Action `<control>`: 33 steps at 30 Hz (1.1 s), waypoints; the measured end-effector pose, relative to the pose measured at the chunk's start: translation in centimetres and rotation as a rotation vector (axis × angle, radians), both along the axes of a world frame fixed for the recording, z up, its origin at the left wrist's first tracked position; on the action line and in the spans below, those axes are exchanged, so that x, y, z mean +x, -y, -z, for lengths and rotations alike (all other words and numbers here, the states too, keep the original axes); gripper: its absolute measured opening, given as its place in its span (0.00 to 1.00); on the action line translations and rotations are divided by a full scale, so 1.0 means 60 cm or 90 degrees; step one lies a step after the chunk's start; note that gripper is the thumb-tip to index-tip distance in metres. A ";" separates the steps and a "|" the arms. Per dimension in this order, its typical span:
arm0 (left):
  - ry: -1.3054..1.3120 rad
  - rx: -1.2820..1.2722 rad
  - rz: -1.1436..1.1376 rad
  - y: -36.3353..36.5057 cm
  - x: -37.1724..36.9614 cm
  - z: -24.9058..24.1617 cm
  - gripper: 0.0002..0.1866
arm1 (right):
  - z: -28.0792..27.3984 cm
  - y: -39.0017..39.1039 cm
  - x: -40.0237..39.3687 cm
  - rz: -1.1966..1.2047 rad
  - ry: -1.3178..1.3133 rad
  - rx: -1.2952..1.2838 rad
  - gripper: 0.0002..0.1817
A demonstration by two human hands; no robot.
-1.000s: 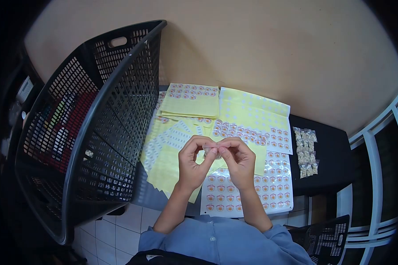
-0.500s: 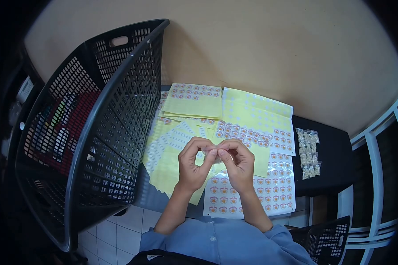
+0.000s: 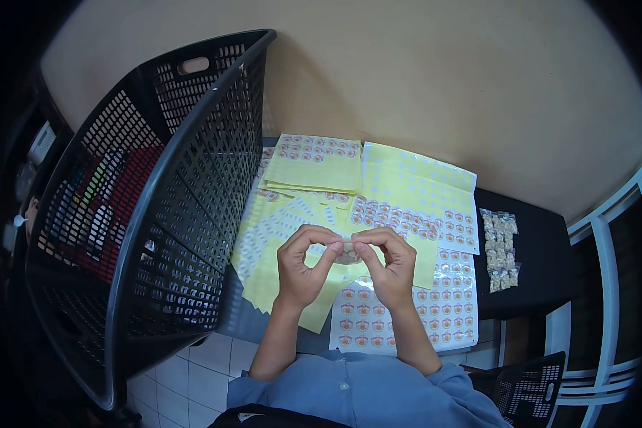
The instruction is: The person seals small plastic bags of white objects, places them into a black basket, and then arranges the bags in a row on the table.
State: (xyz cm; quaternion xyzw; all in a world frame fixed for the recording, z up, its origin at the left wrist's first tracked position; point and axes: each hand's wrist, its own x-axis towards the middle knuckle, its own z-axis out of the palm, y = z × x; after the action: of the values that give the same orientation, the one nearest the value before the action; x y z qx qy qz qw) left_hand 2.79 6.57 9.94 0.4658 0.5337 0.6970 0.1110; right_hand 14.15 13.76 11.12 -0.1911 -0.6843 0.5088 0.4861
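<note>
A small clear bag (image 3: 347, 255) with pale contents is held up between my two hands, above the yellow papers. My left hand (image 3: 304, 265) pinches its upper left edge between thumb and fingers. The upper right edge is pinched by my right hand (image 3: 386, 264). Under and around them lie sticker sheets: a white sheet of round orange-and-pink stickers (image 3: 364, 335), a yellow sheet (image 3: 310, 173) with rows of stickers at the back, and a partly used yellow sheet (image 3: 421, 175).
A big black perforated basket (image 3: 185, 178) stands at the left, with red and green things inside. Several small filled bags (image 3: 499, 242) lie in rows on the black cloth (image 3: 542, 242) at the right. A black perforated chair (image 3: 528, 392) is at the lower right.
My hands have moved slightly apart, and the small bag between them is now spread out and easier to see.
</note>
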 end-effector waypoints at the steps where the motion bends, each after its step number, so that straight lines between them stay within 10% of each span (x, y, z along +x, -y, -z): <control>1: 0.000 -0.002 -0.002 0.003 -0.003 0.001 0.02 | 0.001 -0.001 -0.001 0.003 0.006 0.010 0.02; 17: 0.015 0.089 0.084 -0.009 -0.069 -0.019 0.01 | -0.035 -0.031 -0.060 -0.066 0.013 0.157 0.04; 23: 0.573 0.126 0.154 -0.039 -0.145 0.066 0.11 | 0.053 -0.088 -0.071 0.055 0.151 0.101 0.11; 33: 0.868 0.188 0.260 -0.057 -0.200 0.165 0.11 | 0.128 -0.056 -0.089 0.062 0.414 0.250 0.17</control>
State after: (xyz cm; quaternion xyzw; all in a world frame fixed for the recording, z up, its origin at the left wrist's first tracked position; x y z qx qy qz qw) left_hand -9.22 9.96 0.03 0.0281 0.1484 0.8626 0.4828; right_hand 8.81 17.11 3.45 -0.2780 -0.8775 0.2568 0.2946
